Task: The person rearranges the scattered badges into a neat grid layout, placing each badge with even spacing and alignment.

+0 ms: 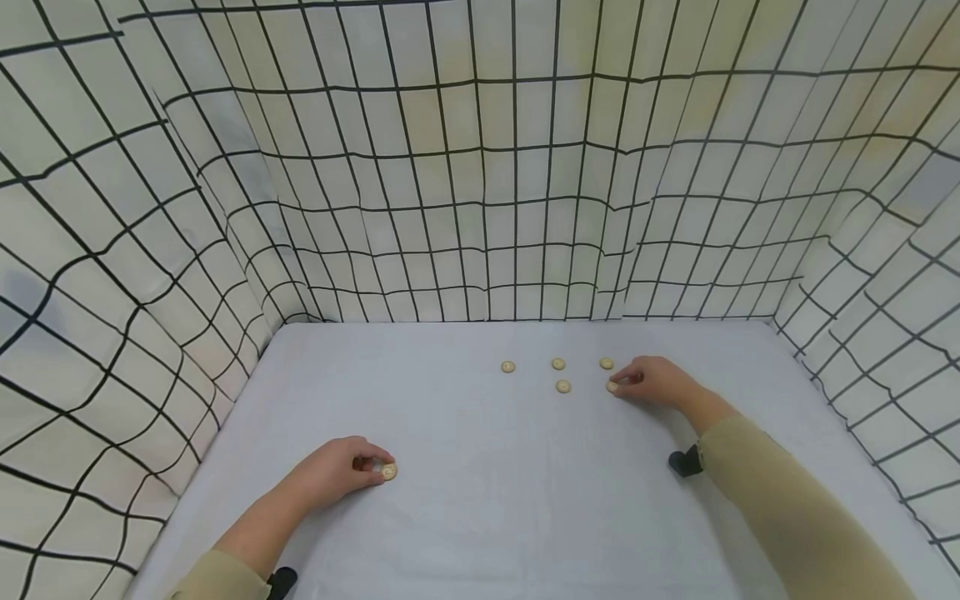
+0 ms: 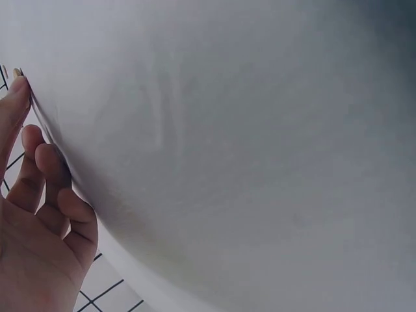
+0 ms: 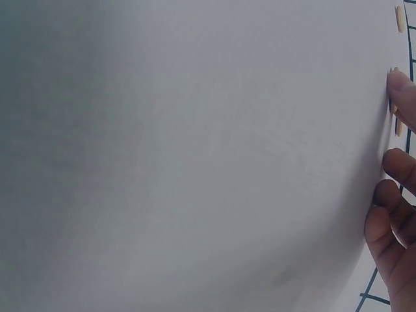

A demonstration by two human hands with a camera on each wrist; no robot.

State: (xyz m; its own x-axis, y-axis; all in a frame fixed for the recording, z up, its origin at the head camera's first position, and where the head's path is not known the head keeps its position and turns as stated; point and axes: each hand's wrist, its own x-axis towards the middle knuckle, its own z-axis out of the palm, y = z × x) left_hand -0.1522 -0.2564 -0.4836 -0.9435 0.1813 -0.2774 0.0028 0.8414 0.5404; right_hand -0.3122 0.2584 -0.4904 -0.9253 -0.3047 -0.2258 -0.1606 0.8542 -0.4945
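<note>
Low on the left of the white table, my left hand (image 1: 337, 475) pinches a small pale round disc (image 1: 389, 472) between thumb and index fingertip. Dark specks show on the disc's face. Farther back on the right, my right hand (image 1: 660, 382) pinches a similar disc (image 1: 612, 387) at its edge, close over the cloth. In the left wrist view the left hand's fingers (image 2: 55, 166) are bent beside the cloth. At the right edge of the right wrist view, the right hand's fingers (image 3: 387, 224) curl loosely, with a thin disc edge (image 3: 392, 107) by the upper fingertip.
Near the right hand lie several more discs: one behind it (image 1: 607, 363), a front disc (image 1: 563, 387), a back disc (image 1: 558, 363) and a left disc (image 1: 508, 367). A white cloth (image 1: 465, 500) covers the table. Black-gridded pale curtains (image 1: 495, 183) enclose its back and sides.
</note>
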